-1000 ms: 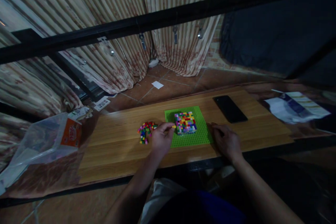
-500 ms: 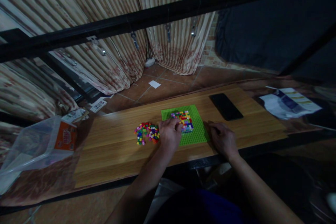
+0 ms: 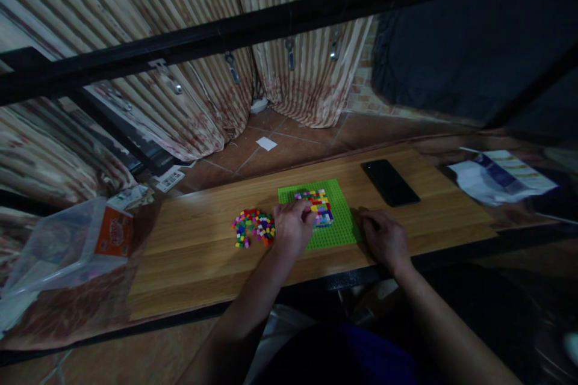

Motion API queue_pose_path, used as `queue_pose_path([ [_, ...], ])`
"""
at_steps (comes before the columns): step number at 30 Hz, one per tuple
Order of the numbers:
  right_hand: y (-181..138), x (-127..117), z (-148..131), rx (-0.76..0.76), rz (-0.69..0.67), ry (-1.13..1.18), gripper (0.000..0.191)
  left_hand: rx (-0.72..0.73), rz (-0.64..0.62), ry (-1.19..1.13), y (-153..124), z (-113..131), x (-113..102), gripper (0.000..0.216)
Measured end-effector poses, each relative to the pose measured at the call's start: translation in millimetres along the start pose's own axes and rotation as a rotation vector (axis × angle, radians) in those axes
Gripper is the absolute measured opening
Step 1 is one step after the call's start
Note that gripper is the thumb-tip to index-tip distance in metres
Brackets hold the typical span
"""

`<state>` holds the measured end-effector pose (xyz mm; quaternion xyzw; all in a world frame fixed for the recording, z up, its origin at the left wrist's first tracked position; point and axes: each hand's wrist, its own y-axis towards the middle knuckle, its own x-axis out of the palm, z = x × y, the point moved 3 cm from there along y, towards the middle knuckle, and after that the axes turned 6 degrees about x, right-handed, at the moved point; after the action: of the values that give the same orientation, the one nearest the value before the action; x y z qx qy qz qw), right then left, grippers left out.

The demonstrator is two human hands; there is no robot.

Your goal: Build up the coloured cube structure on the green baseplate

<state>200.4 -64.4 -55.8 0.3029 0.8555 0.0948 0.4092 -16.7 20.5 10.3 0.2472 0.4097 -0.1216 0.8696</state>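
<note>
A green baseplate (image 3: 341, 231) lies on the wooden tabletop (image 3: 194, 264), with a block of small multicoloured bricks (image 3: 320, 204) built on it. My left hand (image 3: 292, 227) rests over the block's left side, its fingers curled and pressed onto the bricks; whether it holds a brick is hidden. My right hand (image 3: 383, 237) lies on the table against the plate's right edge, fingers curled. A loose pile of small coloured bricks (image 3: 251, 228) sits just left of my left hand.
A black phone (image 3: 389, 182) lies behind and right of the plate. Papers (image 3: 499, 177) sit at the far right. A clear plastic bag with an orange packet (image 3: 67, 240) is at the left end. A black bar (image 3: 271, 30) crosses above, with curtains behind.
My left hand, which pinched a yellow brick beside the block, has moved right onto the built block and stays there. The right hand has hardly moved.
</note>
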Motion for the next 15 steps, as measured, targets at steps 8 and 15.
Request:
queue_pose_path([
  [8, 0, -2, -3, -0.004, -0.004, 0.007, 0.028, 0.133, 0.013, 0.079, -12, 0, -5, 0.023],
  [15, 0, -3, -4, 0.01, -0.015, -0.009, 0.028, 0.266, 0.006, 0.299, -22, 10, -2, 0.029],
])
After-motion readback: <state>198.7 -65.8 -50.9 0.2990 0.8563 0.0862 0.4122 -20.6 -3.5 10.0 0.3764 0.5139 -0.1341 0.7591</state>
